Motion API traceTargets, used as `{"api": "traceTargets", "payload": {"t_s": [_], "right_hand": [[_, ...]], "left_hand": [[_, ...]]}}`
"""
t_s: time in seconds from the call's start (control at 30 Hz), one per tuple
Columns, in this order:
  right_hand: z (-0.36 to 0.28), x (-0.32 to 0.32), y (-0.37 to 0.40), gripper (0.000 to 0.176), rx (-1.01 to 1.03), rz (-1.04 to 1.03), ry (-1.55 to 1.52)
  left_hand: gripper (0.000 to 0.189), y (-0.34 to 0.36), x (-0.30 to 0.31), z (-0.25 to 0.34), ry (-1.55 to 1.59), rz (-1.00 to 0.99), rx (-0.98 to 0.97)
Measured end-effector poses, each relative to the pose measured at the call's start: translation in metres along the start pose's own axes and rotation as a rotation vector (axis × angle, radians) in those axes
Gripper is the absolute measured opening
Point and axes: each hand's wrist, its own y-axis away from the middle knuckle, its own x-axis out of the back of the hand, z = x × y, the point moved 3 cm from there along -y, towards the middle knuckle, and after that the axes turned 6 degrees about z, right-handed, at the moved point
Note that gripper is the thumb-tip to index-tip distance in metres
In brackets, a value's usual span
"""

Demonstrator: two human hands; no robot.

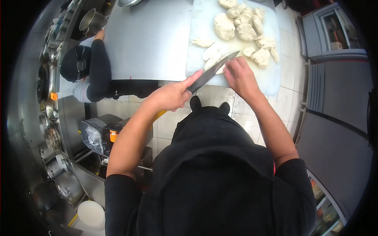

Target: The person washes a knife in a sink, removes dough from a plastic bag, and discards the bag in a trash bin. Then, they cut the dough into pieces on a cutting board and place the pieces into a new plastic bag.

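Observation:
My left hand (171,95) is closed around the handle of a large kitchen knife (208,75), its index finger stretched along the blade. The blade slants up and right over the near edge of a white cutting board (273,78). My right hand (243,76) has its fingers curled together beside the blade's front part, at a small pale piece of meat (221,70); the fingertips are partly hidden. Thin pale slices (212,53) lie just beyond the knife. Farther back on the board is a group of pale, lumpy meat chunks (246,31), which look like cooked chicken.
A steel table (149,39) extends left of the board. At its left side stands another person (98,67) in a dark cap, one hand near a metal pot (92,21). A lined bin (94,135) is at lower left, and grey refrigerator doors (338,94) stand at right.

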Motion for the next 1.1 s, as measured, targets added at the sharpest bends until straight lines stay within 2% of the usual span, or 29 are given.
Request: {"api": "traceTargets", "payload": {"t_s": [0.07, 0.17, 0.23, 0.33, 0.43, 0.53, 0.63, 0.73, 0.83, 0.93, 0.97, 1.1], "right_hand": [[0.001, 0.001, 0.001, 0.017, -0.003, 0.009, 0.011], [0.001, 0.001, 0.001, 0.018, -0.005, 0.016, 0.016], [0.0, 0.0, 0.002, 0.018, -0.001, 0.021, 0.031], [-0.003, 0.0, 0.005, 0.021, -0.029, 0.217, -0.021], [-0.011, 0.005, 0.007, 0.026, 0.1, 0.204, 0.155], [-0.007, 0.0, 0.006, 0.031, 0.114, 0.057, 0.194], [-0.003, -0.002, 0.005, 0.038, 0.08, 0.002, 0.244], [-0.005, 0.0, 0.006, 0.052, 0.005, -0.069, 0.294], [0.003, 0.0, 0.013, 0.069, -0.054, 0.047, 0.24], [-0.009, 0.009, 0.007, 0.087, 0.267, 0.13, 0.246], [-0.002, 0.001, 0.006, 0.093, 0.21, -0.031, 0.207], [-0.005, -0.016, -0.037, 0.091, 0.437, -0.242, 0.232]], "left_hand": [[0.084, 0.0, -0.012, -0.002, -0.393, 0.18, -0.125], [0.085, 0.02, -0.013, 0.016, -0.449, 0.248, -0.073], [0.085, 0.028, -0.018, 0.017, -0.467, 0.309, -0.081], [0.084, 0.032, -0.023, 0.013, -0.483, 0.368, -0.1], [0.083, 0.031, -0.025, 0.009, -0.494, 0.384, -0.111], [0.083, 0.033, -0.024, 0.011, -0.517, 0.377, -0.107], [0.083, 0.038, -0.021, 0.014, -0.518, 0.368, -0.117], [0.082, 0.049, -0.019, 0.007, -0.489, 0.359, -0.119], [0.081, 0.067, -0.013, -0.009, -0.416, 0.384, -0.087], [0.078, 0.072, -0.007, -0.039, -0.294, 0.494, -0.038], [0.077, 0.067, -0.005, -0.048, -0.259, 0.538, -0.011], [0.067, 0.014, 0.01, -0.076, -0.155, 0.694, 0.136]]}}
